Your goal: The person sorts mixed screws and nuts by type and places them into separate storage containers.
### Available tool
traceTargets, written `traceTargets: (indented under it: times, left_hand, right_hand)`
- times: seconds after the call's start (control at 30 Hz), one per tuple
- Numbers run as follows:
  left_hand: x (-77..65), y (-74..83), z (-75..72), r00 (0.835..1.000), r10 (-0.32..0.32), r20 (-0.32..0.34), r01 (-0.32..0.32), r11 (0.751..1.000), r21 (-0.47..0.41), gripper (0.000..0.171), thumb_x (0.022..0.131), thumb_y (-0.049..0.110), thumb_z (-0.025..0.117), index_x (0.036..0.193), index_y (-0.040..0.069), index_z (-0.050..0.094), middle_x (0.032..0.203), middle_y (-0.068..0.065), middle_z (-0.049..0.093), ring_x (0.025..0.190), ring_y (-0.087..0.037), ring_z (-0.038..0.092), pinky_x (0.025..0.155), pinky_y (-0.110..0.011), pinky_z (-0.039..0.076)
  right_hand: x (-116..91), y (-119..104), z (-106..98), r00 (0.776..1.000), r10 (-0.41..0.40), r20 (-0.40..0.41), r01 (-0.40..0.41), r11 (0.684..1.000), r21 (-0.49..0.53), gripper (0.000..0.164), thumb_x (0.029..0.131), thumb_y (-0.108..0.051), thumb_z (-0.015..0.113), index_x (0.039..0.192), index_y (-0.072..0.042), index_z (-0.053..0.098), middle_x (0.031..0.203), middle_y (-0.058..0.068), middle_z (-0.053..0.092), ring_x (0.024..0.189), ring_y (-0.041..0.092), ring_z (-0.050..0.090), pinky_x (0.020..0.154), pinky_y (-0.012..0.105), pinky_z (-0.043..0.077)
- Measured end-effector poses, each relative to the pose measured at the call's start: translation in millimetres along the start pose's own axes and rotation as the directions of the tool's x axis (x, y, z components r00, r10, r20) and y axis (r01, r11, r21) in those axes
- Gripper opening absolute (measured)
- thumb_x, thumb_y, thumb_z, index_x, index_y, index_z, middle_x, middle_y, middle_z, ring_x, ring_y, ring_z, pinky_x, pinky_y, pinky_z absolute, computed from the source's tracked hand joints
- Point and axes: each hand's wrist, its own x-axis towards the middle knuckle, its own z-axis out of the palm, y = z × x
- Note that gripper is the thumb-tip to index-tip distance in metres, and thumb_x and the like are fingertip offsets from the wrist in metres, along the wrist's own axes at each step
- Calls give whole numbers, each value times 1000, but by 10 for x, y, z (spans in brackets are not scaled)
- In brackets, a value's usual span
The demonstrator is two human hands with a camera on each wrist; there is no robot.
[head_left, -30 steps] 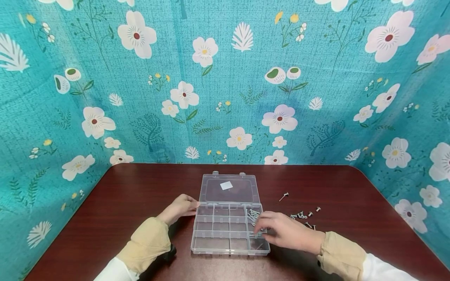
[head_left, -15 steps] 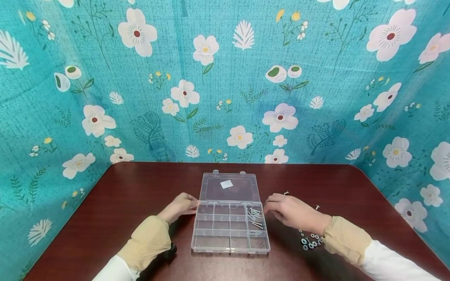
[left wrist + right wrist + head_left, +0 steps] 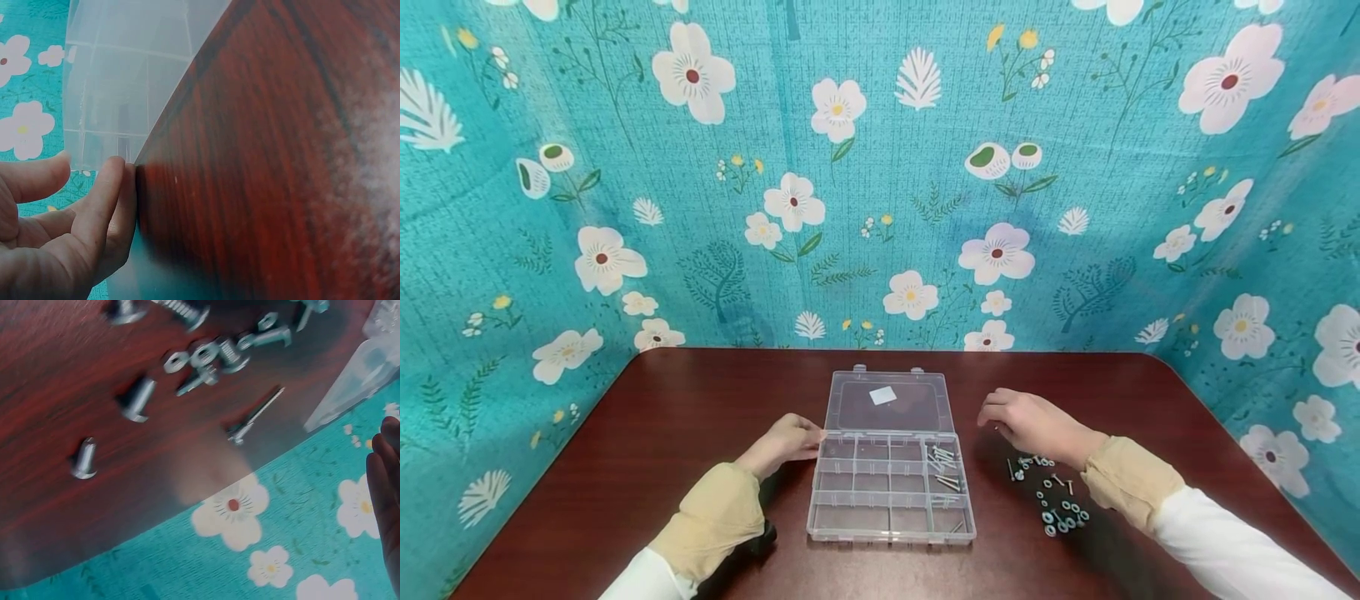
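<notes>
A clear plastic compartment box (image 3: 850,536) lies open on the table, its lid (image 3: 917,408) folded back. My left hand (image 3: 786,442) rests at the box's back left corner. In the left wrist view its fingers (image 3: 103,200) touch the box wall, with the thumb apart. Several screws (image 3: 947,482) lie in the right column of compartments. To the right of the lid, my right hand (image 3: 1030,425) hovers low over the table, fingers bent loosely downward, with nothing seen in them. A long thin screw (image 3: 265,409) lies on the table in the right wrist view.
Loose nuts and washers (image 3: 1066,523) and several screws (image 3: 139,400) are scattered on the dark red table (image 3: 715,392), right of the box. A small dark object (image 3: 765,540) sits beside the left wrist. Flowered turquoise cloth (image 3: 880,208) hangs around the table.
My right hand has moved from over the box's right compartments, out past its right side, and away to the right of the lid. The left hand has stayed at the box corner.
</notes>
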Motion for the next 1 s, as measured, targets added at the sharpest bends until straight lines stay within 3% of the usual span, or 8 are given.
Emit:
traceTargets:
  times: [0.37,0.57,1.0]
  left_hand:
    - [-3,-13,16,1000,2,-4,-2,1000,7,22,90,-1,51,101,-19,56,96,-21,61,85,-21,59,77,-36,54]
    - [8,-23,18,1000,-1,-9,1,1000,5,22,90,-1,51,102,-18,57,97,-21,62,87,-22,59,77,-36,54]
    - [5,-13,6,1000,6,-2,-6,1000,-8,23,90,-1,50,103,-19,55,98,-21,61,88,-22,58,78,-37,54]
  right_hand:
    - [-58,187,187,981,120,153,-123,992,10,25,69,9,64,84,-10,70,83,-1,60,76,14,56,68,29,54]
    - [-81,250,288,977,125,172,-126,992,-7,23,70,8,64,83,-10,69,82,-1,60,77,14,55,68,29,54]
    - [-89,282,366,940,237,244,-245,970,1,18,73,5,67,78,-13,67,72,-6,54,66,9,47,61,24,51]
